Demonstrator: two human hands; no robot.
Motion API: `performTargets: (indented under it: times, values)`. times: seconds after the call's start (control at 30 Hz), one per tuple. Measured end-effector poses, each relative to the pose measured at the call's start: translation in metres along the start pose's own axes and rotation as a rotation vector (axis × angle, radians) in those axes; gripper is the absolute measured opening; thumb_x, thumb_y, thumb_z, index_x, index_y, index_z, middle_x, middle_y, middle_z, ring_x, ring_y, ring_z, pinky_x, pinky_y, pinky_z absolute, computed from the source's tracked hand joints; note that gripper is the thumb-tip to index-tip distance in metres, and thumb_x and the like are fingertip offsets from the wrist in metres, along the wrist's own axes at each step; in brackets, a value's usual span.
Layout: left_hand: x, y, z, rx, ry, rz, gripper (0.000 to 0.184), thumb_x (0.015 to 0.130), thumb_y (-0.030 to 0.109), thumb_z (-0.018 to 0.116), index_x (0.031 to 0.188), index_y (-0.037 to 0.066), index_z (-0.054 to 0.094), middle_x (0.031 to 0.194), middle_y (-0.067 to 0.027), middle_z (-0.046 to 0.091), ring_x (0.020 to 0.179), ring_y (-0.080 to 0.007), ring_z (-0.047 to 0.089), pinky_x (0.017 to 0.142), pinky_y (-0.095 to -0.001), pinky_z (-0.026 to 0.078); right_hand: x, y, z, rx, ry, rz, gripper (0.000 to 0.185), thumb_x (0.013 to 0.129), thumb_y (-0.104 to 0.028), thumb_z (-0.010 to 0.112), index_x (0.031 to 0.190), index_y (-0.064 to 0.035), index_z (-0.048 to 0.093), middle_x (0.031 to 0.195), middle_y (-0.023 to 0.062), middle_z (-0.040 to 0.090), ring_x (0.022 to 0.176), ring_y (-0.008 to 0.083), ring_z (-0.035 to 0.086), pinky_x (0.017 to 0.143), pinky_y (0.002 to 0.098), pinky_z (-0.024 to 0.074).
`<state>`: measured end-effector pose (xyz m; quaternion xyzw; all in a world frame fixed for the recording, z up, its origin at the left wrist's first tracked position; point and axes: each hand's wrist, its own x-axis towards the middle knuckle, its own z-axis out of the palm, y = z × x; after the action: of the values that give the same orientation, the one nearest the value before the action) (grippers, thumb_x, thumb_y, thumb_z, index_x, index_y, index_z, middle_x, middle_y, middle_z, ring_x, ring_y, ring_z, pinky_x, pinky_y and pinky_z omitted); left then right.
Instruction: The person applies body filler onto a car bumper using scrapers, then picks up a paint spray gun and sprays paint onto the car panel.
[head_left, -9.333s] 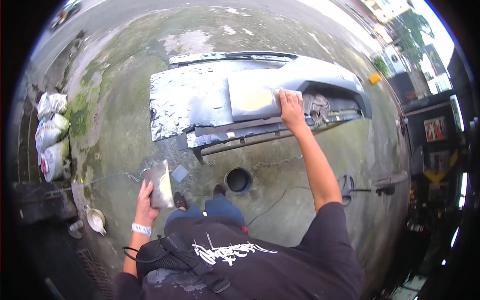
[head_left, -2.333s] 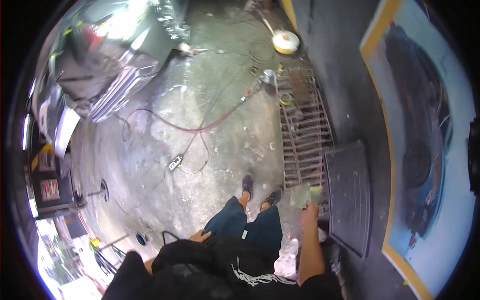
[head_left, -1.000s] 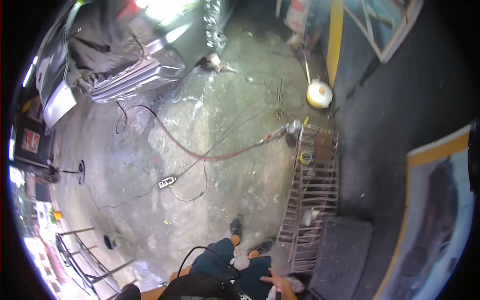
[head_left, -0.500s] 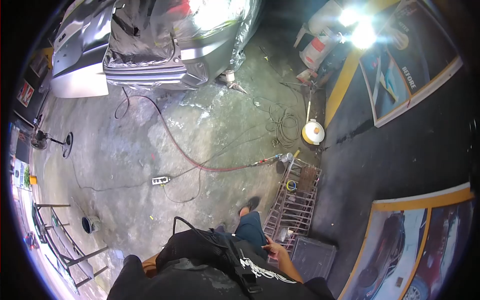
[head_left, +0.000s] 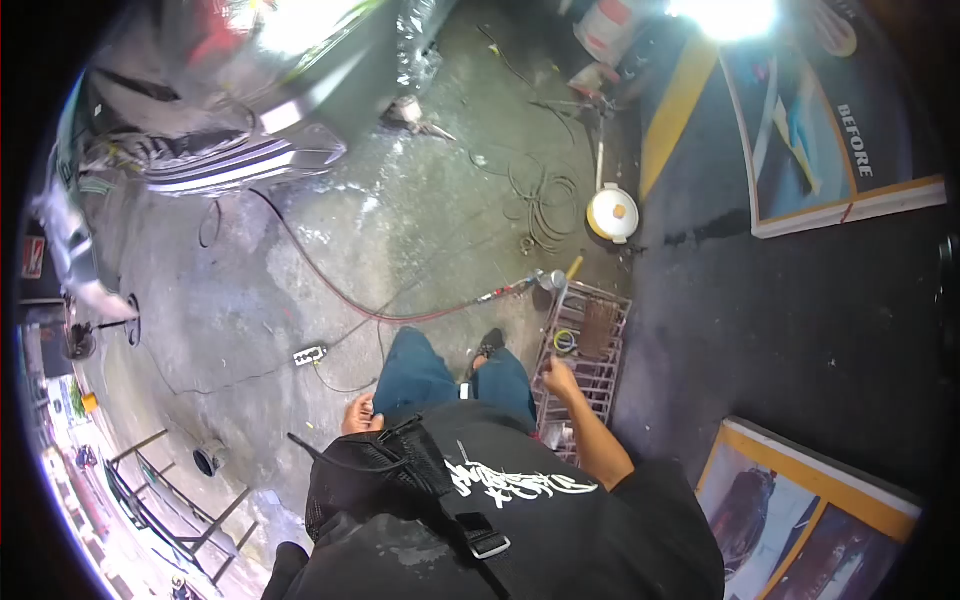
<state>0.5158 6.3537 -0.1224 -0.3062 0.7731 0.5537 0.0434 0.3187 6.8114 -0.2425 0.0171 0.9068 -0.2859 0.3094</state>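
- Here, on the metal grate [head_left: 603, 375], yellow tape roll [head_left: 565, 343].
- Just beside it, right hand [head_left: 560, 379], fingers curled, any grip impossible to tell.
- Near the trousers [head_left: 411, 368], left hand [head_left: 361, 413], fingers bent, hold unclear.
- Beyond the grate, lidded pan [head_left: 613, 215].

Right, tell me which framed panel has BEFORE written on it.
The upper panel, nearest the bright light: BEFORE runs down its dark right part. The lower panel shows no such lettering.
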Motion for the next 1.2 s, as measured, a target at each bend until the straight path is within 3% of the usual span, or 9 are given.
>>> performTargets:
  times: [0.17, 0.33, 0.5, 0.6, 0.7, 0.77, 0.93, 1.1, 1.2]
  values:
    - [0.058, 0.113, -0.012, -0.131, 0.165, -0.219, 0.033, 0.095, 0.019, 0.066, 0.125, 0.006, 0.062, 0.097, -0.003, 0.063, 0.079, -0.0094, 0.06, 0.074, -0.0241, 0.051, 0.049, -0.048, -0.027, 0.338, 0.123, 0.046, 0.032, 0.088, -0.021, 0.065, 0.11, 0.0014, 0.062, 0.095, 0.0155, 0.07, 0.089, 0.026, 0.067, 0.08, 0.0396, 0.0525]
    - [0.172, 0.263, -0.028, -0.173, -0.204, 0.084, 0.04, 0.099, 0.036, 0.063, 0.122, 0.003, 0.065, 0.095, -0.0032, 0.066, 0.088, -0.0114, 0.063, 0.084, -0.0268, 0.051, 0.093, -0.068, 0.007, 0.663, -0.002, 0.26, 0.031, 0.094, -0.023, 0.064, 0.117, -0.0016, 0.059, 0.106, 0.0117, 0.066, 0.093, 0.0196, 0.064, 0.076, 0.0332, 0.053]
    - [0.255, 0.383, 0.044, -0.078, -0.668, 0.422, 0.063, 0.086, 0.056, 0.071, 0.113, -0.001, 0.07, 0.096, -0.0096, 0.07, 0.091, -0.0211, 0.066, 0.083, -0.0352, 0.049, 0.225, -0.02, 0.123, 1.137, 0.104, 0.433, 0.042, 0.093, -0.023, 0.068, 0.125, -0.0035, 0.051, 0.101, 0.0067, 0.058, 0.086, 0.0157, 0.057, 0.064, 0.0317, 0.0511]
    - [0.318, 0.35, 0.134, -0.16, -1.159, 0.743, 0.054, 0.094, 0.041, 0.067, 0.117, -0.008, 0.068, 0.112, -0.0166, 0.071, 0.094, -0.0298, 0.066, 0.085, -0.0409, 0.048, 0.319, 0.026, 0.196, 1.092, 0.15, 0.659, 0.065, 0.088, -0.032, 0.074, 0.138, -0.0036, 0.043, 0.113, 0.0106, 0.055, 0.086, 0.0182, 0.055, 0.066, 0.0332, 0.0515]
    - [0.365, 0.276, 0.23, -0.583, -1.375, 0.763, 0.041, 0.101, 0.032, 0.058, 0.106, -0.007, 0.067, 0.095, -0.0151, 0.067, 0.087, -0.0319, 0.063, 0.079, -0.0425, 0.048, 0.392, 0.069, 0.246, 1.05, 0.291, 0.838, 0.08, 0.083, -0.039, 0.078, 0.142, -0.0017, 0.039, 0.129, 0.0156, 0.054, 0.097, 0.0261, 0.059, 0.074, 0.0366, 0.0522]
    - [0.376, 0.224, 0.26, -0.749, -1.265, 0.629, 0.032, 0.095, 0.029, 0.068, 0.084, 0.0, 0.073, 0.083, -0.0127, 0.068, 0.076, -0.0303, 0.063, 0.07, -0.0409, 0.049, 0.437, 0.105, 0.28, 1.127, 0.398, 0.827, 0.075, 0.084, -0.034, 0.079, 0.139, 0.0004, 0.041, 0.124, 0.0154, 0.056, 0.098, 0.0257, 0.059, 0.077, 0.0385, 0.0524]
    - [0.424, 0.131, 0.308, -0.829, -1.203, 0.867, 0.025, 0.094, 0.021, 0.069, 0.081, 0.0, 0.071, 0.081, -0.0135, 0.067, 0.073, -0.027, 0.062, 0.068, -0.0403, 0.048, 0.503, 0.128, 0.312, 1.382, 0.765, 0.586, 0.057, 0.088, -0.026, 0.075, 0.128, 0.0067, 0.052, 0.121, 0.0146, 0.061, 0.097, 0.0257, 0.061, 0.086, 0.0391, 0.05]
    - [0.429, 0.103, 0.306, -0.809, -1.246, 1.055, 0.019, 0.093, 0.019, 0.071, 0.086, 0.0, 0.071, 0.083, -0.0115, 0.067, 0.074, -0.026, 0.062, 0.067, -0.0385, 0.049, 0.538, 0.151, 0.312, 1.257, 0.668, 0.758, 0.044, 0.09, -0.027, 0.072, 0.119, 0.0048, 0.061, 0.114, 0.0119, 0.066, 0.096, 0.0248, 0.063, 0.085, 0.0379, 0.0493]
    - [0.427, 0.097, 0.3, -0.907, -1.196, 1.082, 0.029, 0.102, 0.023, 0.055, 0.089, -0.002, 0.064, 0.088, -0.0134, 0.064, 0.081, -0.0281, 0.062, 0.074, -0.0403, 0.048, 0.546, 0.157, 0.298, 1.233, 0.639, 0.829, 0.042, 0.091, -0.026, 0.071, 0.119, 0.0039, 0.061, 0.114, 0.0103, 0.066, 0.097, 0.0241, 0.063, 0.086, 0.0382, 0.0494]
